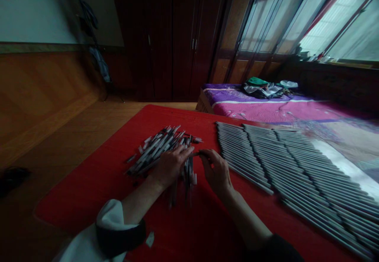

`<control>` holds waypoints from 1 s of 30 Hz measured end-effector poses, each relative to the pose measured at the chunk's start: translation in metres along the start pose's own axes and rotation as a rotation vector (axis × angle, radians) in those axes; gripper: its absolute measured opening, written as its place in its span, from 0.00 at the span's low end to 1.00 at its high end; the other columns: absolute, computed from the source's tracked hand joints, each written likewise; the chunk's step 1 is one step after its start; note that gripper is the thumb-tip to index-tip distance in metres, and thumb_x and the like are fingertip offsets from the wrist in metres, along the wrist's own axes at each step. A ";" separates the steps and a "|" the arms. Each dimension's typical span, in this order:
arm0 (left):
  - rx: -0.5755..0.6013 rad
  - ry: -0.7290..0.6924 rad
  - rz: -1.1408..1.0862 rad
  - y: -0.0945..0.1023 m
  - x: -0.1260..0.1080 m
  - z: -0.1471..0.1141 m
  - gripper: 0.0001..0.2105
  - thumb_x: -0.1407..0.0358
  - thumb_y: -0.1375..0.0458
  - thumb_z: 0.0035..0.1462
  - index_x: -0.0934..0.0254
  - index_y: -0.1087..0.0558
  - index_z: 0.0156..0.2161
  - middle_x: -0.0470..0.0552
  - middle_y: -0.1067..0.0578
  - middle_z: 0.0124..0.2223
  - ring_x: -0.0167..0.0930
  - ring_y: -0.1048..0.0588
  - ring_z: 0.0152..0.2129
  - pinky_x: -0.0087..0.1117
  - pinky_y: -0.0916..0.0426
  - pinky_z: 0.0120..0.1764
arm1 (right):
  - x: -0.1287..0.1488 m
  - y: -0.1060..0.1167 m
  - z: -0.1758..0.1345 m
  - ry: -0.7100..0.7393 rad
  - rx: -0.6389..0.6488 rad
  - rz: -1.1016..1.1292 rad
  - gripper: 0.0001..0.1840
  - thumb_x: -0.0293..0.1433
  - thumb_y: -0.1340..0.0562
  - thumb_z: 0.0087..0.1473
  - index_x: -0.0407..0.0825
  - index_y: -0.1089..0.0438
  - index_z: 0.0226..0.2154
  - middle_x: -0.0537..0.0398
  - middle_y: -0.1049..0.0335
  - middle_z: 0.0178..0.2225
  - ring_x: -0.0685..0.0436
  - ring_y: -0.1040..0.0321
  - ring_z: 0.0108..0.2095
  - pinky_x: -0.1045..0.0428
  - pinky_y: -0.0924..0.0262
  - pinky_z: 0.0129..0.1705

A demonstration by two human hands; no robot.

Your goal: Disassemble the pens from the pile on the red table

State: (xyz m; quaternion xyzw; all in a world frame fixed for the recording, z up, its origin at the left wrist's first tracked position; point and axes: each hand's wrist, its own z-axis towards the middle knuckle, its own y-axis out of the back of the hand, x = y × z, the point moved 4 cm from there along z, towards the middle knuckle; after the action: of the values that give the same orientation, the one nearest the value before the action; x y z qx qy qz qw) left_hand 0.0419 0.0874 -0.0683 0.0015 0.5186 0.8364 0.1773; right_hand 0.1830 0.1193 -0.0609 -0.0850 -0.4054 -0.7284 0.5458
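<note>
- Right hand [217, 171] has a thin dark piece [195, 154] pinched between thumb and fingers, just above the table.
- Left hand [173, 162] is at the piece's other end, fingertips bunched; can't tell from here if they're gripping it.
- Piece is skinny and dark, too blurry to read any lettering.
- Loose pile of sticks [161, 145] right by the left hand, kinda messy, grey, white and black bits.
- Over to the right, grey rods [242, 153] lined up in three slanted, dark-ended rows.
- All that's on a red table [97, 179].
</note>
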 end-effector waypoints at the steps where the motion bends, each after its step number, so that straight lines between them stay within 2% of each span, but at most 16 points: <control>1: 0.006 -0.004 0.026 0.000 0.000 0.000 0.16 0.66 0.54 0.61 0.57 0.37 0.54 0.51 0.27 0.44 0.30 0.26 0.32 0.29 0.33 0.31 | -0.001 0.000 0.000 0.005 0.005 -0.003 0.08 0.28 0.46 0.54 0.47 0.32 0.33 0.53 0.30 0.28 0.48 0.33 0.29 0.55 0.39 0.31; 9: 0.043 -0.022 0.100 0.000 0.002 0.000 0.16 0.66 0.52 0.60 0.56 0.36 0.53 0.50 0.28 0.42 0.30 0.27 0.32 0.29 0.34 0.30 | -0.003 -0.003 -0.001 0.019 0.095 -0.007 0.08 0.28 0.47 0.55 0.47 0.32 0.32 0.52 0.31 0.28 0.48 0.35 0.29 0.55 0.42 0.31; 17: 0.086 -0.042 0.196 0.002 -0.001 0.001 0.16 0.71 0.50 0.57 0.56 0.34 0.51 0.49 0.28 0.41 0.31 0.27 0.32 0.30 0.35 0.31 | -0.011 -0.007 -0.005 -0.151 0.266 0.015 0.07 0.28 0.47 0.56 0.46 0.34 0.33 0.57 0.32 0.24 0.52 0.38 0.23 0.58 0.49 0.26; 20: 0.107 -0.066 0.209 0.004 -0.002 0.001 0.16 0.72 0.50 0.56 0.57 0.33 0.49 0.51 0.28 0.41 0.32 0.27 0.33 0.31 0.35 0.32 | -0.010 -0.008 -0.006 -0.152 0.309 -0.043 0.08 0.28 0.48 0.56 0.45 0.35 0.31 0.57 0.33 0.22 0.53 0.40 0.22 0.57 0.53 0.25; 23: 0.135 -0.062 0.208 0.003 -0.002 0.001 0.16 0.71 0.50 0.57 0.56 0.33 0.49 0.51 0.27 0.40 0.32 0.26 0.29 0.31 0.35 0.30 | -0.009 -0.007 -0.006 -0.132 0.307 -0.084 0.10 0.30 0.49 0.57 0.45 0.35 0.29 0.56 0.34 0.22 0.53 0.41 0.22 0.56 0.54 0.25; 25: 0.127 -0.051 0.146 0.002 -0.001 0.001 0.16 0.69 0.50 0.57 0.57 0.34 0.51 0.51 0.27 0.41 0.32 0.26 0.29 0.31 0.34 0.29 | -0.011 -0.006 -0.006 -0.150 0.299 -0.071 0.10 0.30 0.48 0.57 0.45 0.35 0.29 0.56 0.34 0.22 0.53 0.41 0.23 0.57 0.54 0.25; 27: 0.095 -0.050 0.015 0.001 -0.002 0.002 0.16 0.65 0.50 0.58 0.59 0.35 0.51 0.51 0.27 0.43 0.33 0.26 0.34 0.31 0.33 0.33 | -0.015 -0.005 -0.006 -0.190 0.295 -0.057 0.09 0.30 0.47 0.56 0.45 0.34 0.29 0.57 0.34 0.22 0.53 0.41 0.22 0.57 0.55 0.25; 30: 0.069 -0.056 -0.184 -0.001 -0.002 0.004 0.12 0.64 0.51 0.59 0.60 0.32 0.47 0.49 0.27 0.43 0.31 0.27 0.39 0.30 0.34 0.39 | -0.022 -0.006 -0.005 -0.249 0.293 -0.018 0.08 0.30 0.47 0.55 0.45 0.33 0.30 0.58 0.34 0.21 0.54 0.42 0.21 0.57 0.55 0.24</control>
State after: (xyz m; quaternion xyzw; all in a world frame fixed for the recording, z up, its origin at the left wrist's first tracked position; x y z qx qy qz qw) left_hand 0.0450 0.0902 -0.0671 -0.0167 0.5401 0.7978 0.2675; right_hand 0.1880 0.1318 -0.0795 -0.0905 -0.5725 -0.6500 0.4914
